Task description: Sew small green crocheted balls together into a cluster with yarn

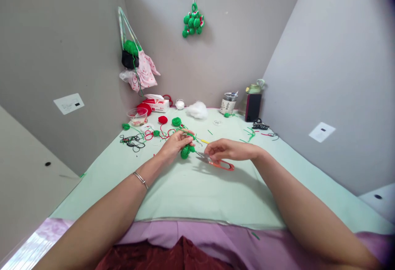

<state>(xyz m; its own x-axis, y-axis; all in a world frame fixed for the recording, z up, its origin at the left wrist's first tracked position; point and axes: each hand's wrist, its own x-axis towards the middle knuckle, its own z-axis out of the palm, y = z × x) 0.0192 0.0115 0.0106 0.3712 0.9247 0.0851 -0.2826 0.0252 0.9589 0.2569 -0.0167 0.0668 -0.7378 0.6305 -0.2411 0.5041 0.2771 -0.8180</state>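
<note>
My left hand (176, 144) pinches a small green crocheted piece (185, 152) with rounded lobes, above the table. The fingers hide its upper part. My right hand (226, 150) is closed on orange-handled scissors (227, 165), just right of the piece. Their metal blades point left toward the green piece; whether they touch it I cannot tell. The orange handle loop sticks out below my palm. Behind my fingers lies a thin yellow-handled tool (204, 141), partly hidden.
Green yarn (176, 121), a red yarn ball (162, 119) and tangled dark cord (132, 141) lie left. White stuffing (197, 110) and a tissue box (159, 104) stand behind. A pen jar (228, 104), a phone (253, 107) and a black hair clip (260, 124) are right.
</note>
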